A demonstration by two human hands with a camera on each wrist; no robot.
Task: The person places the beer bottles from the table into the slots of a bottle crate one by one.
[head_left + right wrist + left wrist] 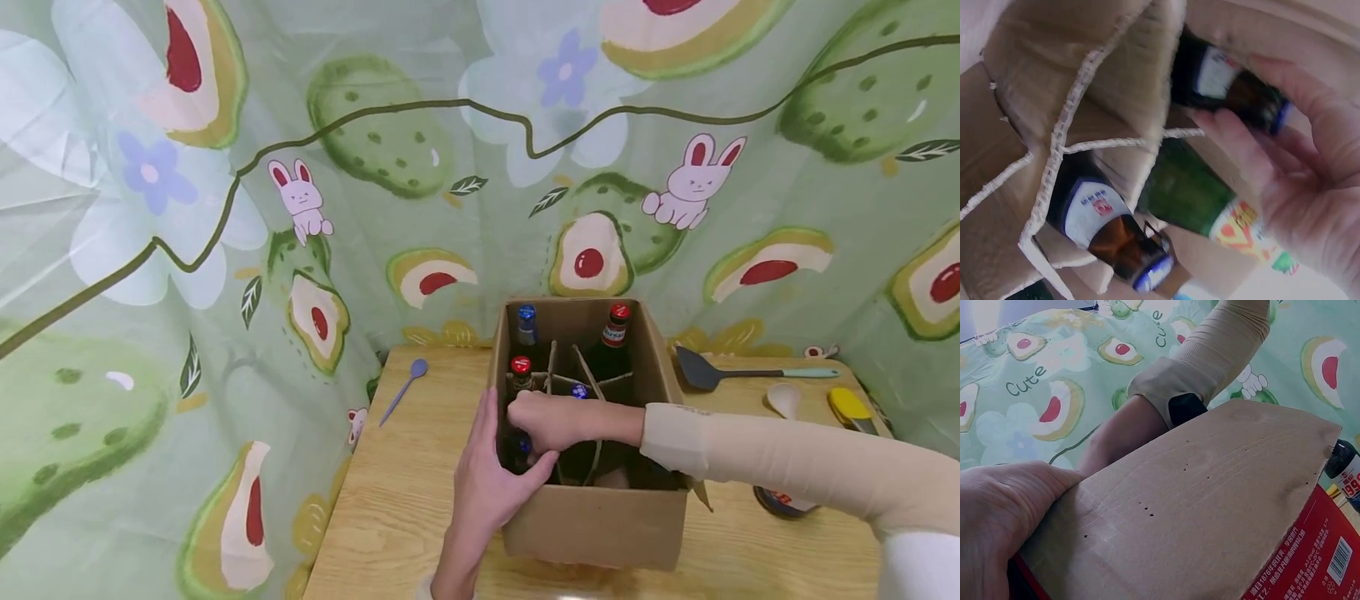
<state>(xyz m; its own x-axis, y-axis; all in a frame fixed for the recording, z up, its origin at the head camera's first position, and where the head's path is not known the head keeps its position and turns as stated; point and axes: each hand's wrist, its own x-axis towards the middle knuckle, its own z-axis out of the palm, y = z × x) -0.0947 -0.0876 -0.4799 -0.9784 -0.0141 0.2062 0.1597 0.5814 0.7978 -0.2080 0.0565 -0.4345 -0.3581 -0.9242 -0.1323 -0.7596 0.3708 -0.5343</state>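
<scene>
A cardboard box [592, 529] with cardboard dividers [1079, 87] holds several bottles. My right hand [558, 419] reaches into its front left part. In the right wrist view, thumb and fingers curl round the neck of a brown glass beer bottle [1216, 75] with a blue cap. My left hand [491, 483] rests on the box's front left corner, fingers straight along the left side and thumb over the front rim. Nearby compartments hold a red-capped bottle [521, 367], another blue-capped beer bottle [1100, 215] and a green bottle [1188, 187].
Left of the box lies a blue spoon [405, 390] on the wooden table [405, 492]. To the right are a spatula [701, 371], a light ladle or spoon [783, 400], a yellow-headed utensil [850, 406] and a dark bottle [783, 502] partly under the right sleeve. A patterned curtain hangs behind.
</scene>
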